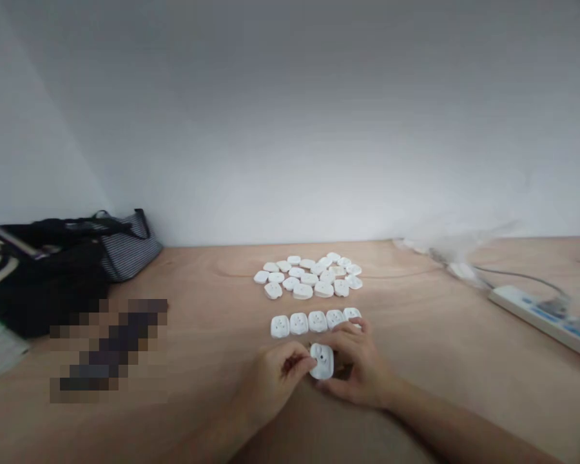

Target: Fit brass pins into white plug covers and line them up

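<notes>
Fingers (297, 362) of both hands around one white plastic socket cover (321, 361)

Wall (290, 122): bright, flat, pale grey light with no visible source; slightly darker toward the top corners.
Bench (439, 367): evenly lit, without glare.
White plastic pieces (309, 277): near overexposed, with soft edges and faint shadows.
Held white piece (321, 361): blurred, its surface detail washed out.
Left hand (270, 386), right hand (360, 364): soft shadows between the fingers.
Black bag (43, 283): dark, detail lost.
Power strip (541, 319): stretched and bowed by wide-angle distortion at the right edge.
Mosaic patch (109, 351): coarse pixelation hides the bench's left side.
</notes>
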Motion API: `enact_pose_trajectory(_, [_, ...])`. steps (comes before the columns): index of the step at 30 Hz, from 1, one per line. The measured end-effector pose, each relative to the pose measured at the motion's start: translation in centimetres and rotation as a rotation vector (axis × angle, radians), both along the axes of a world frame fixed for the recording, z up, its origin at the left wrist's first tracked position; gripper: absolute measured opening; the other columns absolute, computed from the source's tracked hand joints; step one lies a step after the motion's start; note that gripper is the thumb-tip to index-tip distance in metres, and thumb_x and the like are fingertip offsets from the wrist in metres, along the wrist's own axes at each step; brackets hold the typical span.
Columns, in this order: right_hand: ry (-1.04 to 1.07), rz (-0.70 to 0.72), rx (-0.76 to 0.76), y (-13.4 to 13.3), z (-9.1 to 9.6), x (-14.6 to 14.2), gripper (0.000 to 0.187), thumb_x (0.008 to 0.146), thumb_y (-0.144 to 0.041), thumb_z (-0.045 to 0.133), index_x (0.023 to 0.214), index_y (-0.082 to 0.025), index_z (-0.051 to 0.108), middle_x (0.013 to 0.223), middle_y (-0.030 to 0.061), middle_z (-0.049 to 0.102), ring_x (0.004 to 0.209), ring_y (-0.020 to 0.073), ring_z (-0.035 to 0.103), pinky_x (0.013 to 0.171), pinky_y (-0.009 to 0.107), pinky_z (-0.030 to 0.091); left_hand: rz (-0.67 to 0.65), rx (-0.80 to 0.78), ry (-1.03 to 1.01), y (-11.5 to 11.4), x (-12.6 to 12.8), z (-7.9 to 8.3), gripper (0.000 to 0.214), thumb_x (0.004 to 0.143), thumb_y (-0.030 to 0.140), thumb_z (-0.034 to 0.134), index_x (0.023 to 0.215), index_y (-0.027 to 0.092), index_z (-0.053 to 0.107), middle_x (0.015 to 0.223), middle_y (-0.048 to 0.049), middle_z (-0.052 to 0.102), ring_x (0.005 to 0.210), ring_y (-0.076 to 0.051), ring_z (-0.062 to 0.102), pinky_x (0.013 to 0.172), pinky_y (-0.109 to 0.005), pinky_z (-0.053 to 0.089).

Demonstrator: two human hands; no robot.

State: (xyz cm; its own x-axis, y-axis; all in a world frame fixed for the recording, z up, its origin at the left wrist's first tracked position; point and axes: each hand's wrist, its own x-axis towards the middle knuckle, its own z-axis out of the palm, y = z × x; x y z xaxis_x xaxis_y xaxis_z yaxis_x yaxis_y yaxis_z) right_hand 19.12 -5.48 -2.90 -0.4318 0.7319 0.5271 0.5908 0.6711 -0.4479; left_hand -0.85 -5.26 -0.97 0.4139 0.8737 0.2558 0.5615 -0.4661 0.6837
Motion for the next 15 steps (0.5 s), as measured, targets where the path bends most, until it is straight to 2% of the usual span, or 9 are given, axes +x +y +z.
enact_pose_trajectory(7, [-0.008,0.031,0.044,-0.1,-0.2,0.1,0.042,0.067,-0.042,0.069,0.104,-0.024,0.057,0.094,0.0030,0.067,0.092,0.0232,0.057,0.093,0.044,0.025,0.063,0.012,-0.046,0.1,0.6,-0.3,0.014,0.073,0.030,0.069,0.072,0.018,0.061,0.068,0.0002,0.061,0.064,-0.015,0.056,0.059,-0.023,0.043])
enact_pose_trajectory(11, [-0.018,0.052,0.068,-0.2,0.0,0.1,0.043,0.069,-0.043,0.068,0.106,-0.025,0.056,0.094,0.0032,0.067,0.092,0.0231,0.058,0.094,0.045,0.025,0.120,0.020,-0.042,0.6,0.7,-0.6,0.021,0.065,0.030,0.074,0.073,0.018,0.059,0.067,0.0015,0.057,0.064,-0.015,0.053,0.057,-0.023,0.041])
enact_pose_trajectory(15, [-0.018,0.046,0.056,-0.1,0.0,0.3,0.045,0.069,-0.047,0.068,0.107,-0.025,0.056,0.097,0.0040,0.067,0.094,0.0240,0.058,0.095,0.046,0.024,0.107,-0.020,-0.089,1.6,-0.8,-0.1,0.019,0.075,0.035,0.065,0.080,0.017,0.058,0.067,0.0019,0.057,0.062,-0.014,0.053,0.057,-0.022,0.041])
